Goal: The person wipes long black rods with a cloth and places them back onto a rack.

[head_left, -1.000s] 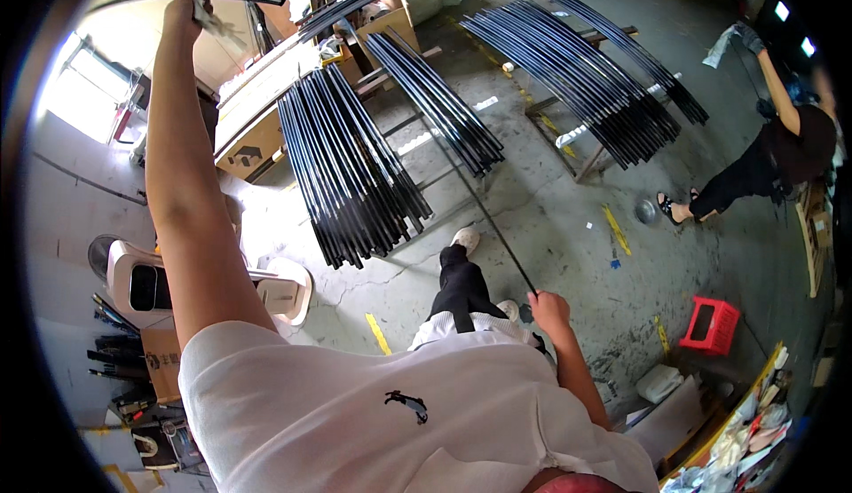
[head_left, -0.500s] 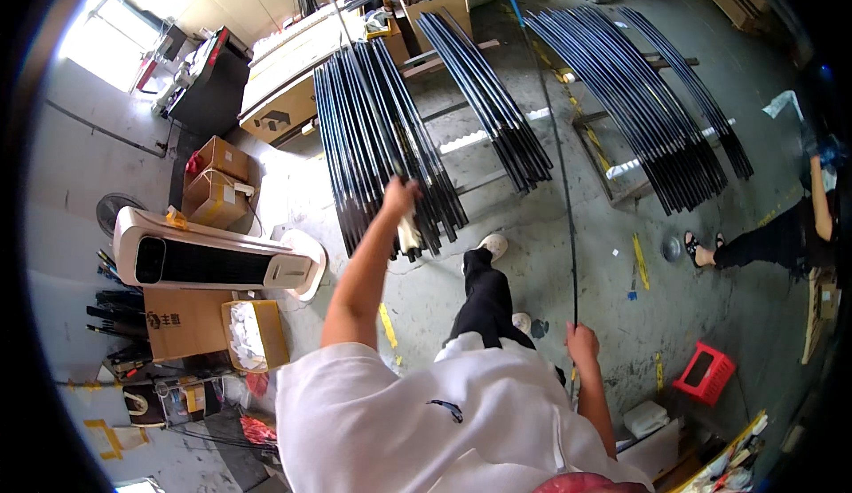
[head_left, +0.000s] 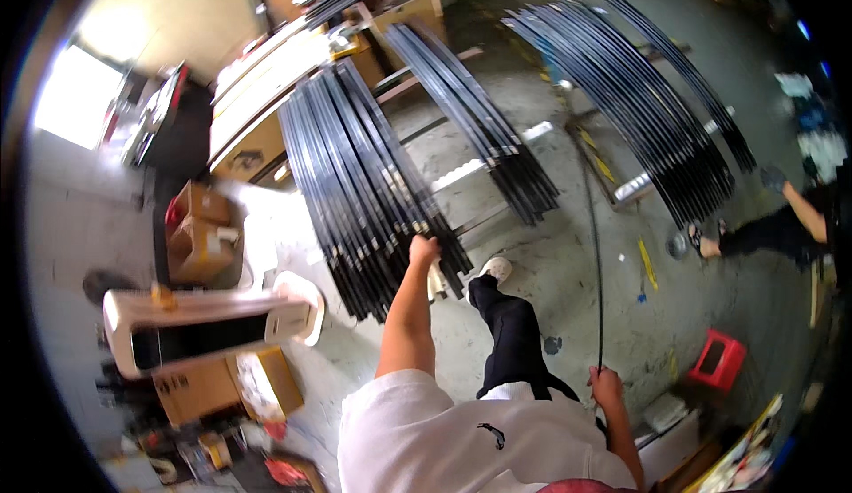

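Closed fingers of my left hand [head_left: 424, 249] are at the near ends of the left row of long black rods [head_left: 355, 182]. A pale cloth [head_left: 436, 282] shows just below that hand and appears to be held in it. Whether the fingers also grip a rod is hard to see. On the right, my right hand [head_left: 605, 385] is closed around the near end of one long, thin black rod [head_left: 596, 271]. This rod reaches away over the floor, between the racks, and its far part is blurred.
More black rods lie in a middle group [head_left: 484, 134] and a right group [head_left: 639, 102] on low frames. A white tower heater [head_left: 213, 324] and cartons [head_left: 200, 236] stand at left. At right are a red stool [head_left: 717, 360] and another person's arm [head_left: 806, 213].
My left hand has come nearer to me along the rods. The thin rod that stuck up beyond the left row no longer stands out. The view has shifted; my right hand still holds its rod.
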`<action>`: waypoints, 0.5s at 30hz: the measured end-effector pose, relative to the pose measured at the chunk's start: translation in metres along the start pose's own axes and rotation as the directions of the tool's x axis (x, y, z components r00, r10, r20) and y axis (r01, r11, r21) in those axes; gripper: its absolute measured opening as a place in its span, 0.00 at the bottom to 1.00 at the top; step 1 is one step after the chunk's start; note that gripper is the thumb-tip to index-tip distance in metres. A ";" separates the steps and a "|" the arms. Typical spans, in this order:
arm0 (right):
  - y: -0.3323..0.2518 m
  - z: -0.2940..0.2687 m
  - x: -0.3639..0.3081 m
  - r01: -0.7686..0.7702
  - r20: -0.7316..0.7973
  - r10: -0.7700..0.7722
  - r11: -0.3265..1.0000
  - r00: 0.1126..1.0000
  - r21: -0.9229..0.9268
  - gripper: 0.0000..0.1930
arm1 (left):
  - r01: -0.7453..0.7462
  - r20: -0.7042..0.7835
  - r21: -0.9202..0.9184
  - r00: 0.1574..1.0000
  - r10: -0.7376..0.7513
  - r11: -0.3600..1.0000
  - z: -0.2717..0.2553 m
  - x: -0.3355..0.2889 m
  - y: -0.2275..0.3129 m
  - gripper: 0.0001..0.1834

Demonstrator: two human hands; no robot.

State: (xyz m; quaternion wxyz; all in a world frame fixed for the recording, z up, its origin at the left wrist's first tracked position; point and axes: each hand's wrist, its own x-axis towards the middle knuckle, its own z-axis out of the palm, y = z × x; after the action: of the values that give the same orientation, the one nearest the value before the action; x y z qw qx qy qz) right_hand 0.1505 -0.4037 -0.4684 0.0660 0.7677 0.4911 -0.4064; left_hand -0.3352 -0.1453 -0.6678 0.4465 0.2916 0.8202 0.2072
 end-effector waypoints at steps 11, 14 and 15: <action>-0.016 0.014 0.001 0.028 -0.017 -0.032 0.985 0.999 -0.172 0.15 | 0.018 -0.098 0.737 0.992 0.081 0.676 0.001 -0.024 0.017 0.35; -0.014 0.025 0.000 0.016 -0.032 -0.021 0.989 0.999 -0.146 0.14 | 0.024 -0.095 0.802 0.992 0.088 0.597 0.005 -0.027 0.024 0.34; -0.017 0.023 0.000 -0.026 0.004 0.027 0.988 1.000 -0.154 0.14 | 0.010 -0.082 0.811 0.992 0.097 0.585 0.006 -0.025 0.022 0.34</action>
State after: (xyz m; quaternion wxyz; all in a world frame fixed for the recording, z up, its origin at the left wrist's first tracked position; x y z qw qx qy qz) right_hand 0.1241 -0.4069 -0.4787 0.1318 0.7656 0.5105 -0.3686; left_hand -0.3130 -0.1454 -0.6422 0.2107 0.4699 0.8420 -0.1607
